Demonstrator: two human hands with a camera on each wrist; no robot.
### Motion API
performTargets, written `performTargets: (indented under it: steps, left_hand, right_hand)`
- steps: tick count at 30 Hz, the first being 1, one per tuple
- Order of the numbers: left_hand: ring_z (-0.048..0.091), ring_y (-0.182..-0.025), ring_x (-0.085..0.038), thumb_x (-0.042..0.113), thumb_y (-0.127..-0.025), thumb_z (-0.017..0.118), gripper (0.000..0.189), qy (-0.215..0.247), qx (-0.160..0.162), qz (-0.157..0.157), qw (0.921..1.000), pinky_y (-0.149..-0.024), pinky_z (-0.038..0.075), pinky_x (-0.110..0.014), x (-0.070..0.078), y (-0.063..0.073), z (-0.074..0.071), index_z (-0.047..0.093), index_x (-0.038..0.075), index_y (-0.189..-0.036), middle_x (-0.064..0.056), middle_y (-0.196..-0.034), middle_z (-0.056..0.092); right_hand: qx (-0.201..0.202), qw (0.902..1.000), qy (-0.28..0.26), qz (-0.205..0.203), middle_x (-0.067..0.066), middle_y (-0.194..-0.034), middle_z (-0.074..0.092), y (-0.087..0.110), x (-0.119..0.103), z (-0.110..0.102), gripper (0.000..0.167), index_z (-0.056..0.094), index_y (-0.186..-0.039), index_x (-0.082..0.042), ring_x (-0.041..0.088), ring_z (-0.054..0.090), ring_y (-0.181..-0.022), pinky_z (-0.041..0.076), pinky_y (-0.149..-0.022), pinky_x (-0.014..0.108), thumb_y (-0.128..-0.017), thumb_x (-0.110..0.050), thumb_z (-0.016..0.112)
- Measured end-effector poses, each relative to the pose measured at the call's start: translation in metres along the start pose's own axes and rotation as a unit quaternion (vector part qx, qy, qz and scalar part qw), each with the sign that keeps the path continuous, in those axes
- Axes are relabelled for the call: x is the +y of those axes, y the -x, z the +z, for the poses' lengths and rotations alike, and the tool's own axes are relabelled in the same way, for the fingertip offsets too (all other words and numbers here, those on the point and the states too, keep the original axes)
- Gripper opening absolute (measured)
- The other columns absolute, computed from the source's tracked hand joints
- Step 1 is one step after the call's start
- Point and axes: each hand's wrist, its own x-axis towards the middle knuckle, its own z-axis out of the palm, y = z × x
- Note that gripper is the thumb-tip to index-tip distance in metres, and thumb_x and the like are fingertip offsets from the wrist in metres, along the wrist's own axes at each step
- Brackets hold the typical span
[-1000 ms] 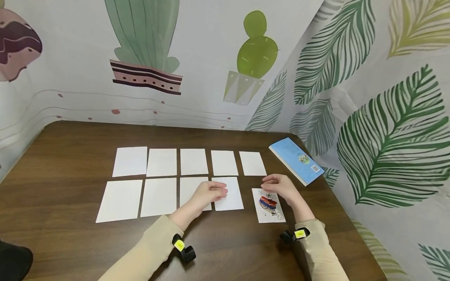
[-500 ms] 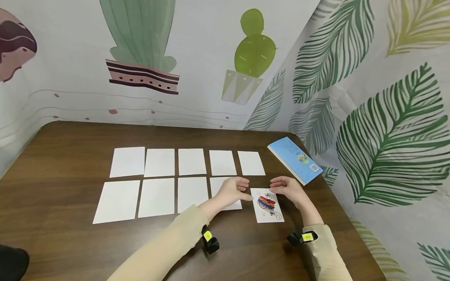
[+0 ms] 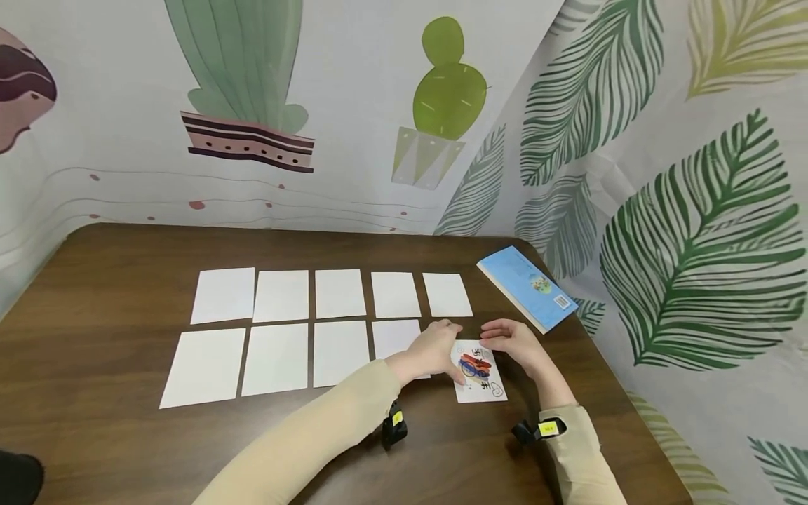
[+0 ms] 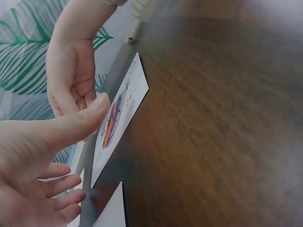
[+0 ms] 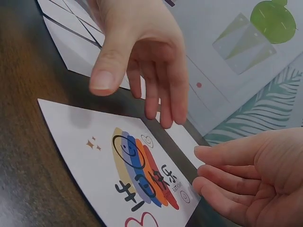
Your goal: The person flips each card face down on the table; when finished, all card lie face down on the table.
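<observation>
A white card with colourful stripes, a smiley face and black lettering lies flat on the table at the right end of the near row. My left hand hovers at its left side, thumb and fingers spread apart. In the right wrist view that left hand hangs above the card's edge, holding nothing. My right hand stays by the card's far right corner with loosely bent fingers. Whether those fingertips touch the card I cannot tell. Part of a blank white card is hidden under my left hand and wrist.
Several blank white cards lie in two rows across the brown table. A blue book rests at the back right, near the patterned wall covering. A black object shows at the left edge.
My left hand has moved right, from over the blank cards to the printed card's left edge. The right hand has shifted slightly at the card's corner. The view has turned a little.
</observation>
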Motion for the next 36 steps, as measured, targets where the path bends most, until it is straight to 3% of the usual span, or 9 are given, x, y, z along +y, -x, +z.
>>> performTargets:
  steps: [3, 9, 13, 22, 29, 36]
  left_hand:
    - [0.050, -0.127, -0.026, 0.046, -0.060, 0.092, 0.102, -0.041, -0.015, 0.009, 0.9990, -0.104, 0.046, -0.032, 0.005, -0.001, 0.001, 0.048, 0.003, -0.142, -0.010, -0.140, 0.053]
    - [0.051, -0.121, -0.023, 0.048, -0.056, 0.093, 0.103, -0.100, -0.021, 0.014, 0.9947, -0.100, 0.048, -0.031, 0.008, -0.005, 0.008, 0.051, 0.005, -0.139, -0.007, -0.136, 0.056]
    - [0.050, -0.116, -0.022, 0.049, -0.055, 0.094, 0.103, -0.121, -0.021, 0.009, 0.9924, -0.096, 0.049, -0.031, 0.010, -0.007, 0.010, 0.052, 0.007, -0.139, -0.007, -0.134, 0.055]
    - [0.048, -0.118, -0.024, 0.041, -0.052, 0.096, 0.106, -0.083, -0.006, -0.003, 0.9966, -0.098, 0.047, -0.031, 0.006, -0.006, 0.009, 0.049, 0.010, -0.143, -0.009, -0.135, 0.052]
    - [0.046, -0.120, -0.025, 0.036, -0.053, 0.097, 0.106, -0.036, 0.011, -0.001, 0.9993, -0.098, 0.048, -0.031, 0.001, -0.003, 0.009, 0.047, 0.010, -0.143, -0.011, -0.135, 0.050]
    - [0.046, -0.121, -0.026, 0.036, -0.055, 0.096, 0.105, -0.028, 0.027, 0.002, 0.9992, -0.101, 0.047, -0.032, -0.002, -0.002, 0.009, 0.047, 0.007, -0.143, -0.012, -0.134, 0.051]
  right_hand:
    - [0.000, 1.0000, -0.004, 0.001, 0.027, -0.113, 0.067, -0.001, 0.003, 0.000, 0.039, 0.057, -0.122, 0.012, 0.026, 0.069, -0.099, 0.055, -0.092, 0.039, -0.090, -0.006, 0.067]
    - [-0.007, 0.9997, -0.024, -0.005, 0.027, -0.112, 0.067, -0.002, 0.007, -0.002, 0.039, 0.056, -0.122, 0.014, 0.008, 0.068, -0.089, 0.054, -0.081, 0.022, -0.089, -0.005, 0.067]
    - [0.001, 0.9996, -0.027, -0.005, 0.028, -0.113, 0.066, -0.001, 0.009, -0.004, 0.039, 0.056, -0.122, 0.014, 0.003, 0.066, -0.087, 0.053, -0.079, 0.018, -0.089, -0.005, 0.067]
    - [0.012, 0.9987, -0.047, 0.014, 0.032, -0.131, 0.054, 0.001, 0.011, -0.006, 0.054, 0.047, -0.134, 0.011, 0.032, 0.063, -0.113, 0.055, -0.091, 0.031, -0.089, -0.009, 0.069]
    - [-0.052, 0.9941, -0.087, 0.037, 0.031, -0.130, 0.054, 0.000, 0.016, -0.006, 0.059, 0.040, -0.138, 0.015, 0.015, 0.064, -0.099, 0.055, -0.084, 0.023, -0.091, -0.009, 0.066]
    - [-0.100, 0.9846, -0.127, 0.067, 0.006, -0.103, 0.069, 0.000, 0.017, -0.003, 0.054, 0.041, -0.132, 0.020, 0.009, 0.067, -0.087, 0.058, -0.078, 0.023, -0.092, -0.007, 0.064]
